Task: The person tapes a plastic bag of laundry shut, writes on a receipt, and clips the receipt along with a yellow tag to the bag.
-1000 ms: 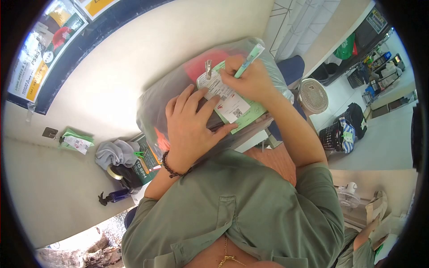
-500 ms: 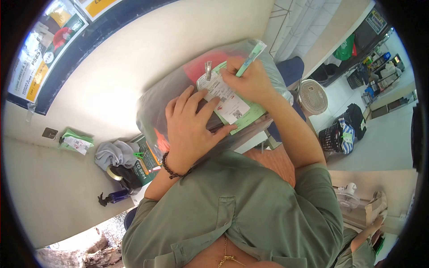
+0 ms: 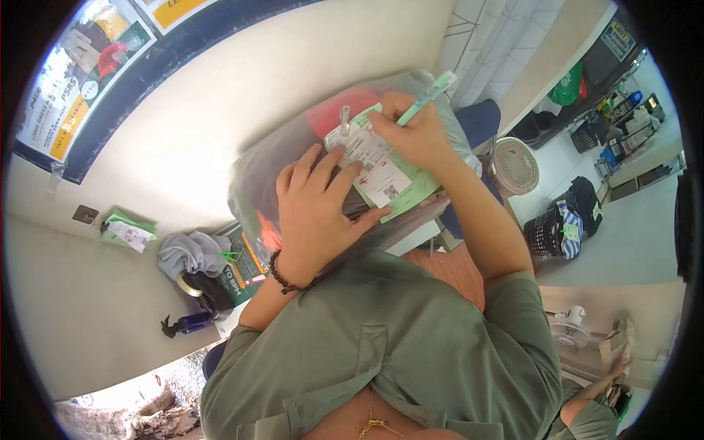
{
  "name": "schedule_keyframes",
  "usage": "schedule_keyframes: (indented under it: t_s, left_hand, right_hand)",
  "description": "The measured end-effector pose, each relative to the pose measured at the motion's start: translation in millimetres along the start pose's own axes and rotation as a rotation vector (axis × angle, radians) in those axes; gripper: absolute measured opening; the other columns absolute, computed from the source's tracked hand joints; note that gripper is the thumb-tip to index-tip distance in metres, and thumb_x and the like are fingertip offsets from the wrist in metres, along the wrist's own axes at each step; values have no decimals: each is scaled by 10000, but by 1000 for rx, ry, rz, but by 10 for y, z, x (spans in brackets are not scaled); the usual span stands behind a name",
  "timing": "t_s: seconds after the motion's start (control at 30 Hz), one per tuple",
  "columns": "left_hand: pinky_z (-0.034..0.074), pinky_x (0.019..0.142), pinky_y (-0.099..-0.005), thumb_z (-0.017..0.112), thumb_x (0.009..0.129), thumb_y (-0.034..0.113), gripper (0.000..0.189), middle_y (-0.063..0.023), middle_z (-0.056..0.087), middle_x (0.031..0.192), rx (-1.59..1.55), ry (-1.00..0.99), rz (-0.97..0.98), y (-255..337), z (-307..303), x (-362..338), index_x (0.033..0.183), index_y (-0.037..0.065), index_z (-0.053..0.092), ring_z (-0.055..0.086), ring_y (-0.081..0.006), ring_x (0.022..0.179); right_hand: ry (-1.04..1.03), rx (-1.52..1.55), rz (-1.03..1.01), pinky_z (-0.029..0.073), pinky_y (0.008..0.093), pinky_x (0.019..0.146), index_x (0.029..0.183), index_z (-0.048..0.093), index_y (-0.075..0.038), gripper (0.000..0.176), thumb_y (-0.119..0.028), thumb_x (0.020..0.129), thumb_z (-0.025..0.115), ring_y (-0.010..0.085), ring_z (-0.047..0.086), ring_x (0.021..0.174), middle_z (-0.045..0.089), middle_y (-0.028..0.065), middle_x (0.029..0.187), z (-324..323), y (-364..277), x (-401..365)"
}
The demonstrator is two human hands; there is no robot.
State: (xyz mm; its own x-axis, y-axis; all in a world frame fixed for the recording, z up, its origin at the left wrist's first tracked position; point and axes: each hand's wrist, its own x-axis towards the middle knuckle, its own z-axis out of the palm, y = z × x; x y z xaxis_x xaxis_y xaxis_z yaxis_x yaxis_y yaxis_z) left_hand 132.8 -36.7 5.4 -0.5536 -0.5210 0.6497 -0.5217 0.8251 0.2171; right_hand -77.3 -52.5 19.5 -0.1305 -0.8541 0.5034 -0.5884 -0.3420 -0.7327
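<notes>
A clear plastic bag (image 3: 268, 158) packed with folded clothes, some red and some dark, lies before me. On top of it rest a green paper slip (image 3: 419, 192) and a white printed receipt (image 3: 383, 182) with a QR code. A clip (image 3: 345, 116) sits at their upper left edge. My left hand (image 3: 315, 194) is spread flat, fingers apart, over the bag and the left edge of the papers. My right hand (image 3: 419, 136) grips a light green pen (image 3: 429, 97) against the upper part of the slip; the pen's tip is hidden behind the fingers.
Left on the counter are a grey cloth (image 3: 192, 253), a tape roll (image 3: 189, 284), a blue spray bottle (image 3: 192, 323) and a bundle of green slips (image 3: 126, 229). To the right stand a round woven-top stool or basket (image 3: 515, 166), a black laundry basket (image 3: 546, 233) and a fan (image 3: 570, 331).
The pen has tilted over further to the right, with my right hand shifting slightly. My left hand stays spread on the papers. The whole view has moved a little.
</notes>
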Motion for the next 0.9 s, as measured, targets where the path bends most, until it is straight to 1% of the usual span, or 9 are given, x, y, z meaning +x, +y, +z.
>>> schedule_keyframes:
  t_s: [0.1, 0.2, 0.3, 0.4, 0.5, 0.6, 0.7, 0.8, 0.9]
  left_hand:
    - [354, 945, -461, 810, 632, 503, 596, -85, 624, 1222, -3, -1, 1, -3, 1, 1, 1064, 114, 677, 513, -330, 1187]
    - [354, 943, -464, 812, 630, 495, 592, -82, 626, 1219, -1, 0, -2, -2, 0, 4, 1065, 116, 678, 514, -333, 1183]
    - [354, 941, -469, 815, 628, 488, 588, -80, 627, 1220, 7, -5, 0, 1, -4, -4, 1064, 118, 680, 514, -335, 1181]
    - [353, 942, -471, 818, 624, 483, 585, -78, 627, 1224, 7, -3, -3, 1, 2, -3, 1063, 121, 682, 514, -336, 1182]
    - [351, 945, -470, 823, 621, 477, 583, -75, 628, 1226, -4, -1, -6, -8, -2, -10, 1063, 124, 683, 513, -338, 1185]
    - [352, 946, -470, 825, 621, 472, 580, -70, 628, 1227, -9, 5, -11, -3, -13, -5, 1065, 127, 683, 512, -340, 1189]
    - [352, 945, -468, 826, 624, 468, 574, -68, 630, 1222, -14, 6, -12, 5, -13, -4, 1063, 127, 683, 512, -340, 1190]
    - [353, 943, -466, 826, 627, 465, 568, -67, 633, 1215, -20, 11, -9, 3, -3, -6, 1061, 125, 685, 511, -338, 1191]
    - [353, 942, -464, 824, 631, 463, 564, -67, 634, 1211, -16, 8, -8, 2, -15, -4, 1059, 124, 686, 512, -337, 1191]
  right_hand:
    - [35, 177, 80, 437, 358, 568, 770, 600, 0, 250, -219, 858, 681, 247, 528, 586, 579, 121, 669, 2, -51, 6]
    - [139, -81, -148, 485, 400, 675, 886, 666, 5, 278, -272, 889, 644, 317, 621, 748, 641, 164, 825, -82, -328, 218]
    - [-96, -315, -189, 498, 432, 776, 958, 686, -6, 325, -316, 908, 602, 364, 630, 899, 650, 195, 958, -34, -337, 352]
    - [-347, -602, -155, 509, 428, 797, 996, 692, -19, 328, -319, 899, 604, 359, 631, 929, 650, 205, 1001, 144, -172, 404]
    - [-320, -460, -175, 514, 412, 753, 1019, 703, -38, 351, -349, 868, 646, 322, 657, 864, 669, 185, 905, 155, -136, 453]
    - [-475, -253, 107, 503, 395, 692, 998, 724, -52, 397, -399, 806, 712, 279, 659, 745, 671, 161, 777, 34, -247, 566]
    - [-504, -288, 143, 453, 352, 665, 964, 736, -68, 421, -438, 763, 747, 211, 598, 688, 653, 102, 725, -45, -296, 619]
    - [-549, -354, 134, 453, 351, 646, 955, 741, -67, 422, -441, 761, 744, 205, 591, 647, 648, 98, 691, -72, -305, 671]
    - [-542, -383, 131, 454, 348, 654, 965, 749, -78, 426, -452, 760, 741, 200, 595, 660, 651, 99, 692, -96, -385, 667]
